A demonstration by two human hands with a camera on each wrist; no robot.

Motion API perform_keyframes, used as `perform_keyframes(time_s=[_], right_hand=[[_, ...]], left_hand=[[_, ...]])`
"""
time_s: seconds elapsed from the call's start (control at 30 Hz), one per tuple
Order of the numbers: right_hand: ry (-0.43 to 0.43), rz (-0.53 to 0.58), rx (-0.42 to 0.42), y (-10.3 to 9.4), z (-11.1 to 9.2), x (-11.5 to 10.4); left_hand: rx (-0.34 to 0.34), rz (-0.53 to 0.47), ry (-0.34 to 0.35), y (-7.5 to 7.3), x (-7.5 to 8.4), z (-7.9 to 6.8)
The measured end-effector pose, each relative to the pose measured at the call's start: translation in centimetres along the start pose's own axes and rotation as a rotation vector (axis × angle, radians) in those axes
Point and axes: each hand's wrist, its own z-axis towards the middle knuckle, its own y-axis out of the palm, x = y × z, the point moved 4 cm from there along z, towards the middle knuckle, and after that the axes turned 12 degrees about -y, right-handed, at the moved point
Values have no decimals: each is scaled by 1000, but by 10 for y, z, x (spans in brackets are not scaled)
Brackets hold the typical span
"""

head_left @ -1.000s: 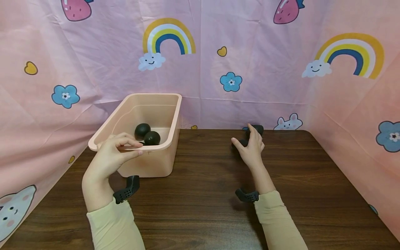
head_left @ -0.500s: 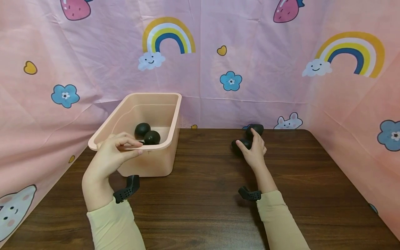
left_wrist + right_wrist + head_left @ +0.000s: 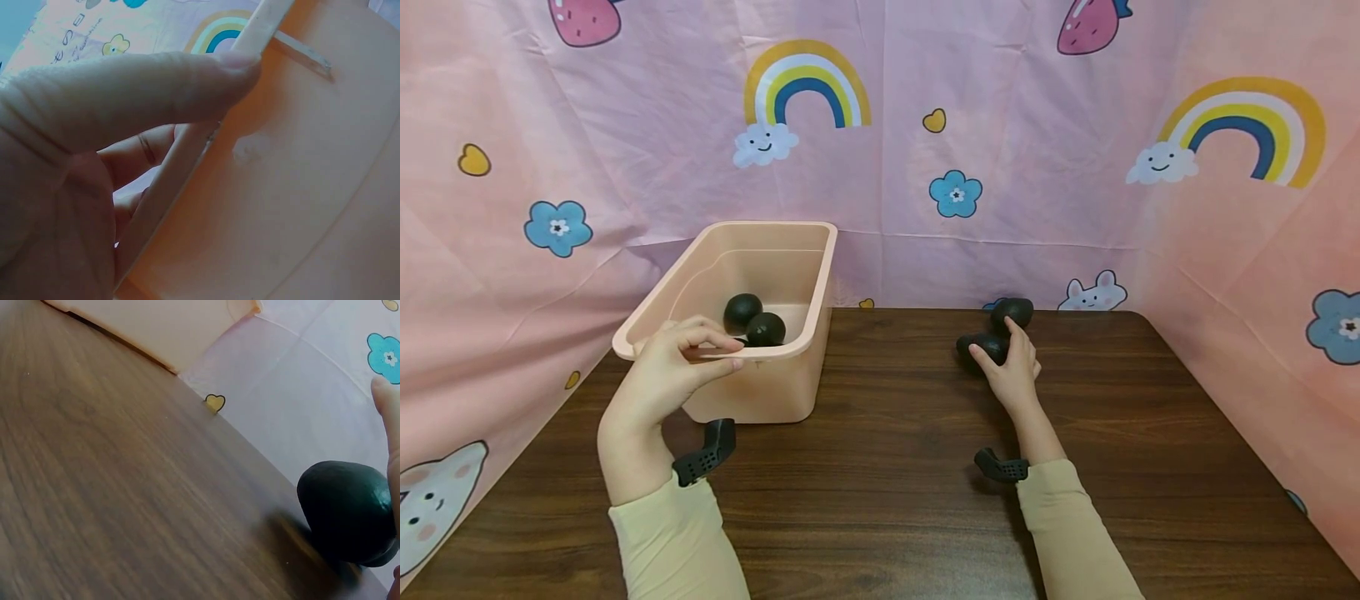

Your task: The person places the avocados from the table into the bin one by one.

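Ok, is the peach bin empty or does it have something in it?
Not empty: the head view shows dark round things inside the bin.

I see a dark brown, wood-grained bench point(image 3: 880, 517) with a peach bin point(image 3: 775, 396) standing on its left half, one dark avocado point(image 3: 988, 343) near the far edge and a second avocado point(image 3: 1014, 309) just behind.

On a brown wood-grain surface point(image 3: 880, 517), a peach plastic open tub point(image 3: 822, 292) stands at ten o'clock, the left grip point(image 3: 662, 367) on its rim at seven. Inside lies a round dark green fruit point(image 3: 742, 312), a second round fruit point(image 3: 766, 330) at its four. At the tub's three o'clock lies an oval dark green fruit point(image 3: 991, 342) with the right grip point(image 3: 1017, 375) at its five and a farther oval fruit point(image 3: 1013, 311) at its one. A pastel printed cloth point(image 3: 895, 183) hangs at twelve.
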Motion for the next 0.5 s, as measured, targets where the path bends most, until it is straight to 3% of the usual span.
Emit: perform_keyframes(time_s=[0.5], right_hand=[[2,-36,-13,4,-3,9]], left_hand=[[3,8,-1,0,0,0]])
